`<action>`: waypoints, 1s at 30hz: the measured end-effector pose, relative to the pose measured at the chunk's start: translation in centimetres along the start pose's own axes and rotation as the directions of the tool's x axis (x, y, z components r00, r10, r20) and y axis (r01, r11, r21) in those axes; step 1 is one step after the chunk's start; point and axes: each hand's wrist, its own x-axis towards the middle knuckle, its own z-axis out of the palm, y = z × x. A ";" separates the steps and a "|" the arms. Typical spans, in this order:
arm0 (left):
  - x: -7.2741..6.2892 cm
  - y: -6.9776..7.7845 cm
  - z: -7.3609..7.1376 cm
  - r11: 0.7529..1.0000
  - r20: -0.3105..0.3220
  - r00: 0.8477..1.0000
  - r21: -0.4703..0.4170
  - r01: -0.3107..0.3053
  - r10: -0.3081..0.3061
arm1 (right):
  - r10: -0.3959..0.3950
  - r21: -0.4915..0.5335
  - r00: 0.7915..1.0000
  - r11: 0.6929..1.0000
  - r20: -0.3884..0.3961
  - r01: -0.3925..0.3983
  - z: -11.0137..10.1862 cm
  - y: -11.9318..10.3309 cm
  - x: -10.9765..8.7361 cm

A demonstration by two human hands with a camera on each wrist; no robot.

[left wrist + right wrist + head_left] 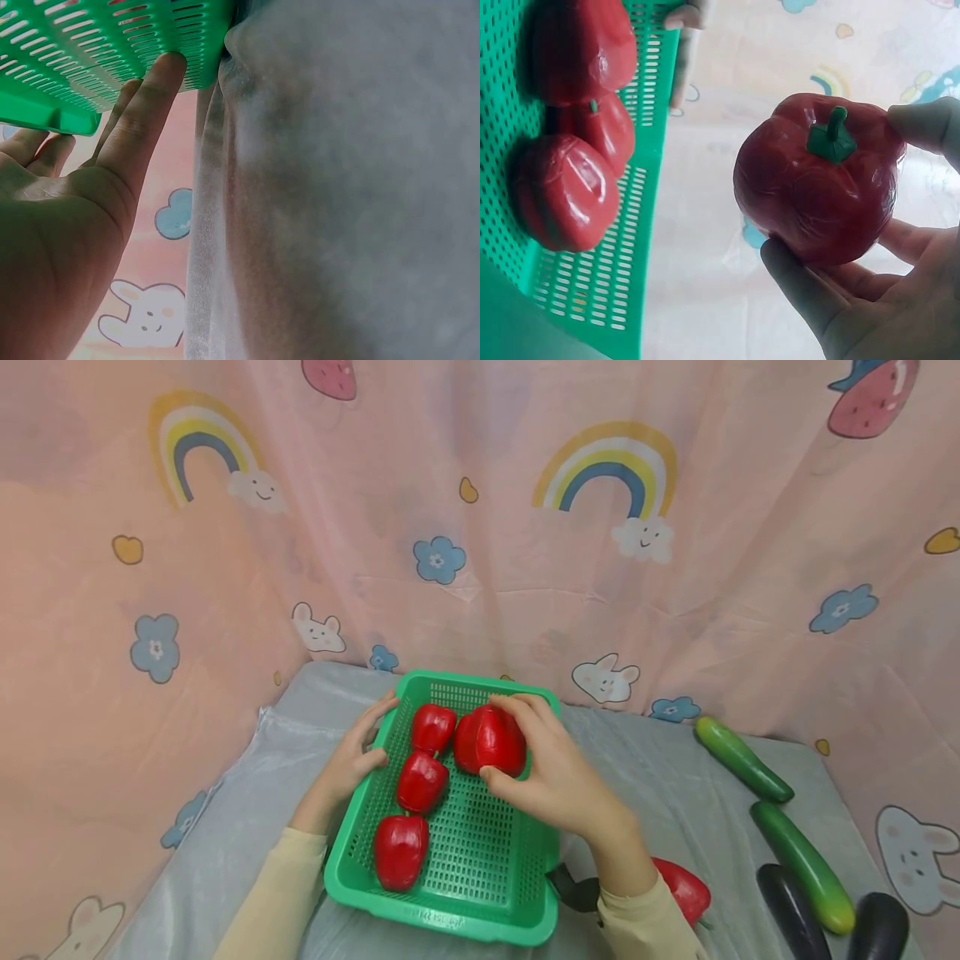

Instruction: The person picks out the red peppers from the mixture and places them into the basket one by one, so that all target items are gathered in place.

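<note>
My right hand [566, 781] grips a red bell pepper [487, 743] over the far right part of a green plastic basket [442, 922]. The right wrist view shows thumb and fingers spread around that pepper [810, 195], its green stem facing the camera. Down the basket's left side lie three more red peppers: a far one [433, 727], a middle one [422, 783] and a near one [401, 853]. My left hand [347, 772] is at the basket's left rim. In the left wrist view its extended fingers [139, 124] touch the slotted outer wall [161, 34].
Behind my right forearm another red pepper [686, 892] lies partly hidden, near a black strap-like object [576, 891]. To the right are two green zucchini [742, 760] and two dark eggplants [791, 910]. A patterned pink curtain [495, 627] hangs behind the grey cloth [277, 793].
</note>
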 end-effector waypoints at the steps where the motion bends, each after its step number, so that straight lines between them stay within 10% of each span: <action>1: 0.0 0.0 0.0 1.000 -0.001 1.000 -0.001 0.001 -0.001 | 0.008 0.002 1.000 1.000 0.003 -0.008 0.1 0.1 0.0; 30: 0.0 -0.2 0.0 1.000 0.002 1.000 -0.022 0.000 0.000 | 0.163 0.077 0.981 0.982 0.107 -0.172 4.5 3.6 0.9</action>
